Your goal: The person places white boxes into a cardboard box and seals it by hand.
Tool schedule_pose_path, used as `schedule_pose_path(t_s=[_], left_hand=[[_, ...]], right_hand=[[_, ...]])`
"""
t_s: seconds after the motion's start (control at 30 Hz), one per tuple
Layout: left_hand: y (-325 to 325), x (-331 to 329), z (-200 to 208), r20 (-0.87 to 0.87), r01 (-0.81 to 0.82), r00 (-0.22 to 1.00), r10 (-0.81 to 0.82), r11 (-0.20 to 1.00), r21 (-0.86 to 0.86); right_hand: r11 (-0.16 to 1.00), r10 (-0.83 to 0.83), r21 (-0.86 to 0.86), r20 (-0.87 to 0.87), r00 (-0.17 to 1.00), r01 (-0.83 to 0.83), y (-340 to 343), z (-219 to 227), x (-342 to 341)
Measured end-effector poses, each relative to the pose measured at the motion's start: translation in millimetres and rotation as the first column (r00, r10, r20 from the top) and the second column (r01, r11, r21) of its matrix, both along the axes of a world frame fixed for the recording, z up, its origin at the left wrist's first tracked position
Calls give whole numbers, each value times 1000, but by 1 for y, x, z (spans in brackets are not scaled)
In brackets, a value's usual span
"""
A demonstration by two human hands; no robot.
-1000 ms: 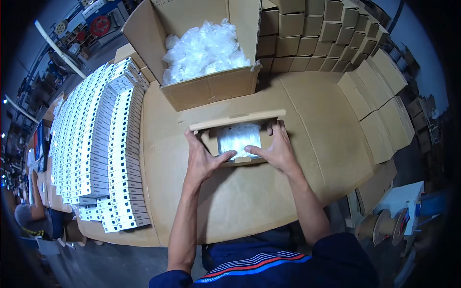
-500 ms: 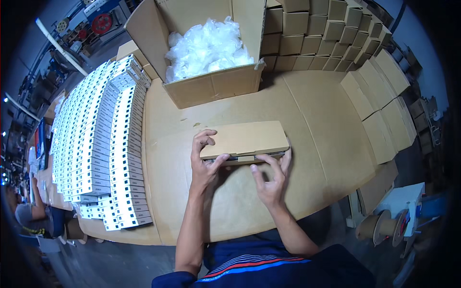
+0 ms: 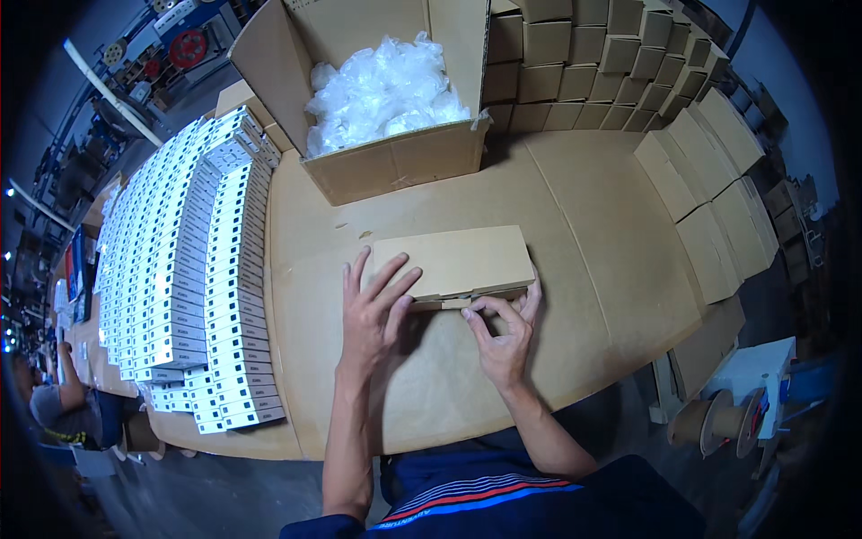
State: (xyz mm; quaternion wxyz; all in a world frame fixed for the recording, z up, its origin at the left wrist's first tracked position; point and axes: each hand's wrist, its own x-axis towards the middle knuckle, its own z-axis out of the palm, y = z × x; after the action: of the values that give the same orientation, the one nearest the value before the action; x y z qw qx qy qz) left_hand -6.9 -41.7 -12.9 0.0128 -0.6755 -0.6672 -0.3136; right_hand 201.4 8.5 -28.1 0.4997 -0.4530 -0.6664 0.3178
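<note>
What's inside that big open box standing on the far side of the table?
The big open box holds a loose heap of clear, crumpled plastic. Only its upper surface shows; the box's bottom and anything beneath the heap are covered.

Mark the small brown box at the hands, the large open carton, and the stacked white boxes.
Small brown box (image 3: 460,260): head view, top of its lid.
Large open carton (image 3: 395,171): head view, front wall.
Stacked white boxes (image 3: 184,269): head view, near the stack's middle.
</note>
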Motion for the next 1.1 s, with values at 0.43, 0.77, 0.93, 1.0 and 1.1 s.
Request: schedule_pose_path(t_s=[0.43, 0.77, 0.93, 1.0, 1.1], left_hand=[[1, 54, 5, -92, 11, 996, -7, 999, 43], [5, 65, -12, 148, -151, 983, 107, 930, 336], [-4, 83, 3, 275, -241, 945, 175, 944, 227], [-2, 88, 3, 368, -263, 911, 188, 951, 164], [-2, 96, 11, 305, -241, 932, 198, 964, 112]], right_hand=[[962, -210, 237, 311, 927, 139, 34, 13, 43], [953, -46, 302, 211, 976, -20, 53, 24, 55], [961, 82, 234, 261, 962, -146, 56, 35, 57], [928, 170, 270, 303, 938, -256, 59, 38, 57], [878, 343, 199, 375, 862, -436, 52, 31, 46]])
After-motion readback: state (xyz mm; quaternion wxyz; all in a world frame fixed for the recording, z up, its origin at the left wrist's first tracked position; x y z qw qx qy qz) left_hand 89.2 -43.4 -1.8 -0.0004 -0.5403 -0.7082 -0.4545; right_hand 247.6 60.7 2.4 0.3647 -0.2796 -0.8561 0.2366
